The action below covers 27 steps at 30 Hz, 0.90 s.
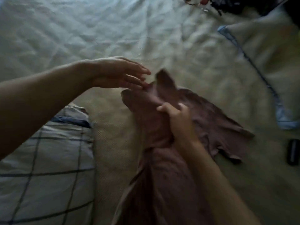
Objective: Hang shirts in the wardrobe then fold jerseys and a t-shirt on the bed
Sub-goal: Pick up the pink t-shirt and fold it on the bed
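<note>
at about eight o'clock a folded checked garment (45,159) lay on the bed (81,38), with a dark blue band across its top edge. just right of it, at nine to ten o'clock, the left hand (118,73) hovered over the bedspread, released, fingers straight and reaching toward a raised flap of a dusty-pink t-shirt (219,120); whether the fingertips touched the cloth could not be told through the blur. at centre, the right hand (177,120) was clenched around a bunched middle part of that shirt, which trailed down to six o'clock and spread flat toward four o'clock. a likely risk: with the cloth gathered in one fist, the fold could set crooked or creased, or a sleeve could stay trapped. at three o'clock sat a blue-edged pillow (267,65), and a small dark object (293,151) below it.
</note>
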Available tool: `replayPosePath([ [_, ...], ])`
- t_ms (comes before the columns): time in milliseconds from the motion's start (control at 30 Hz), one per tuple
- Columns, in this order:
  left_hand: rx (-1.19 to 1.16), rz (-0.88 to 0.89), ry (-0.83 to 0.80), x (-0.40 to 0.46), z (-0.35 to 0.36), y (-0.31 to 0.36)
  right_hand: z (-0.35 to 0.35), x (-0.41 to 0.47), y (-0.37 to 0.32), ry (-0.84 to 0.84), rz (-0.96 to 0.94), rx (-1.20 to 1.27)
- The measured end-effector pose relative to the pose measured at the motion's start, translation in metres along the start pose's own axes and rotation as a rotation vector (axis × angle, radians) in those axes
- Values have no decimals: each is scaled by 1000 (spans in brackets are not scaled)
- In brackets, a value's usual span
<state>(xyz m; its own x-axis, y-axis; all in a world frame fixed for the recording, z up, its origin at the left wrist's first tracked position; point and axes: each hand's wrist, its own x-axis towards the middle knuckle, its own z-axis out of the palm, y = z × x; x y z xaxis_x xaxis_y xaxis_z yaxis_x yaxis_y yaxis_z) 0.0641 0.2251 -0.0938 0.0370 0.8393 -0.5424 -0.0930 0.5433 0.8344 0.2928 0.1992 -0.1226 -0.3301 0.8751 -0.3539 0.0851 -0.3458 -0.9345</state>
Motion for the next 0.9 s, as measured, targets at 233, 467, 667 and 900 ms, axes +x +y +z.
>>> replayPosePath([
  [233, 1094, 171, 25, 107, 109, -30, -268, -7, 69, 683, 215, -26],
  [467, 1275, 100, 137, 182, 139, -111, -349, 8, 187, 705, 457, 42],
  [667, 1647, 299, 135, 222, 159, -87, -367, 31, 189, 730, 369, 105],
  [900, 1138, 214, 198, 234, 147, -58, -376, 27, 181, 730, 172, -60],
])
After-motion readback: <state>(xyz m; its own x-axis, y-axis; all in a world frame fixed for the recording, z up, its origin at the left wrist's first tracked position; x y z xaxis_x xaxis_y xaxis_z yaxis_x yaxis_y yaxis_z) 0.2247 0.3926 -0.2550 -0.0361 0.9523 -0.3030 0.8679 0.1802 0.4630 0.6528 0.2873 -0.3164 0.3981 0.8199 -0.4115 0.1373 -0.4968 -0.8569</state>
